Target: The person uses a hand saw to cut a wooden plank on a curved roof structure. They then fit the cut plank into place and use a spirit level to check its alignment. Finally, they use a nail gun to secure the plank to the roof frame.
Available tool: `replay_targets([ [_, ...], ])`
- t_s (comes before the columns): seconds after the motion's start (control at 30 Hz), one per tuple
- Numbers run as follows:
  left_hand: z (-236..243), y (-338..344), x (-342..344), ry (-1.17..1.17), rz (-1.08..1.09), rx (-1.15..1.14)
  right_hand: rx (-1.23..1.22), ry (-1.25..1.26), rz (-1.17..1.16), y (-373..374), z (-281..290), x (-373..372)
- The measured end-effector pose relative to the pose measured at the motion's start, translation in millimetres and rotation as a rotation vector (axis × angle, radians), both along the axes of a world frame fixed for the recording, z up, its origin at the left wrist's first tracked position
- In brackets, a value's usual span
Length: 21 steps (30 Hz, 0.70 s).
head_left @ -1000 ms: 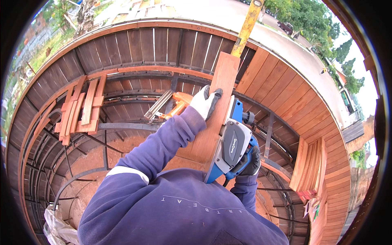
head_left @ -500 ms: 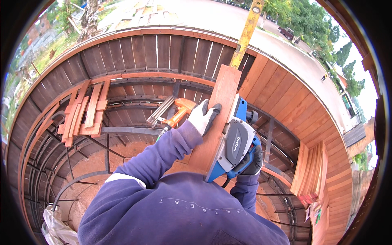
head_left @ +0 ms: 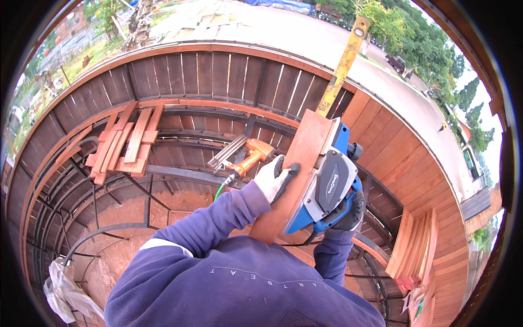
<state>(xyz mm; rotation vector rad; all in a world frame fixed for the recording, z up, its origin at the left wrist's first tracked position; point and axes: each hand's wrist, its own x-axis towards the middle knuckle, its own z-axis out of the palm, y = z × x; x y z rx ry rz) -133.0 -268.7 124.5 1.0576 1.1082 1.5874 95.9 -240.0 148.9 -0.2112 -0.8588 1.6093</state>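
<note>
My gloved left hand (head_left: 277,179) grips a reddish wooden board (head_left: 306,147), thumb on its near face. Against the board's right edge lies a blue and grey electric hand planer (head_left: 329,177). My right hand (head_left: 348,212), in a dark-palmed glove, is wrapped round the planer's rear handle; part of its fingers is hidden behind the tool. Board and planer are both tilted, upper ends leaning right. Just left of my left hand, an orange nail gun (head_left: 253,155) with a green hose rests on the dark frame.
Short wooden boards (head_left: 128,141) lie stacked on the frame at left. More boards (head_left: 413,245) stand in a bundle at right. A yellow spirit level (head_left: 344,62) projects beyond the curved slatted wall (head_left: 218,73). A plastic bag (head_left: 68,289) sits at lower left.
The view has shifted, so the surroundings sit further right and lower. The board and planer sit slightly lower and to the right, still held together in both hands.
</note>
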Motion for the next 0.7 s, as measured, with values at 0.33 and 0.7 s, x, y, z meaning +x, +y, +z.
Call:
replay_targets([
  [0.33,28.8,-52.4,-29.8,0.019,0.014,-0.099,-0.014,0.084,0.127,50.7,22.7,-17.4],
  [0.7,-16.2,-216.3,-228.3,0.303,1.134,-0.068,0.299,-0.461,0.009,-5.3,119.1,-160.6],
])
